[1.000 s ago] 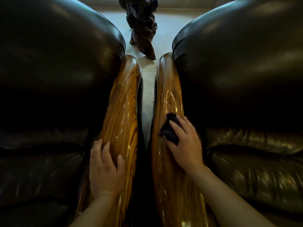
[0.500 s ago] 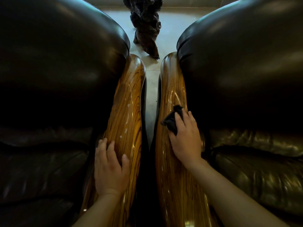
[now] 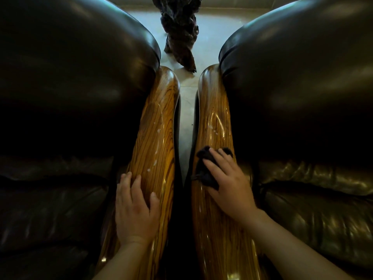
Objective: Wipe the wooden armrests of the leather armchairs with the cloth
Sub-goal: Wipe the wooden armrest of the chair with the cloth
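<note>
Two glossy striped wooden armrests run side by side up the middle of the head view. My right hand (image 3: 229, 184) presses a small dark cloth (image 3: 205, 168) flat onto the right armrest (image 3: 215, 110), about halfway along it. Pale droplets sit on that wood just beyond the cloth. My left hand (image 3: 134, 209) lies flat, fingers spread, on the near part of the left armrest (image 3: 159, 126), holding nothing. Whitish spots and a streak mark the left armrest ahead of the fingers.
Dark leather armchairs (image 3: 70, 87) (image 3: 302, 87) bulge on both sides of the armrests. A narrow gap of pale floor (image 3: 186, 110) separates the two chairs. A dark gnarled wood sculpture (image 3: 179, 31) stands on the floor beyond the armrests' far ends.
My right hand slid the cloth away from me up the right armrest, then drew it back a little. The left hand stayed flat on the left armrest.
</note>
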Action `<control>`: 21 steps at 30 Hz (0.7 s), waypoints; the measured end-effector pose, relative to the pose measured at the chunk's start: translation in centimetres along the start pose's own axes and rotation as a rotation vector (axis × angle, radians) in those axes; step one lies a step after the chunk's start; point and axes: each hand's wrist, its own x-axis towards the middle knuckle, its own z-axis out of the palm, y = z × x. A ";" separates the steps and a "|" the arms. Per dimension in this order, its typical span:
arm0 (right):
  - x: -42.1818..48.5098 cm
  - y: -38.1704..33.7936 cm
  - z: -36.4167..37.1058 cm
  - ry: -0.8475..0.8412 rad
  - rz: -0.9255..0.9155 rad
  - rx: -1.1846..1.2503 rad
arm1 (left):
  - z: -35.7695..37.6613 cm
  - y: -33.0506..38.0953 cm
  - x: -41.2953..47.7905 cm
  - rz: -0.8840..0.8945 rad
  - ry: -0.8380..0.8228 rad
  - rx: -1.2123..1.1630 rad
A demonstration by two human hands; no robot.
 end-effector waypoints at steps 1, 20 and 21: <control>0.4 0.6 -0.1 0.013 0.052 0.003 | 0.0 0.0 0.0 0.001 0.001 -0.002; 4.6 0.5 -3.2 0.183 0.294 0.243 | 0.3 -0.4 0.1 0.002 0.013 0.011; 4.9 0.4 -3.5 0.222 0.325 0.377 | 0.3 -0.4 0.1 0.007 0.013 0.012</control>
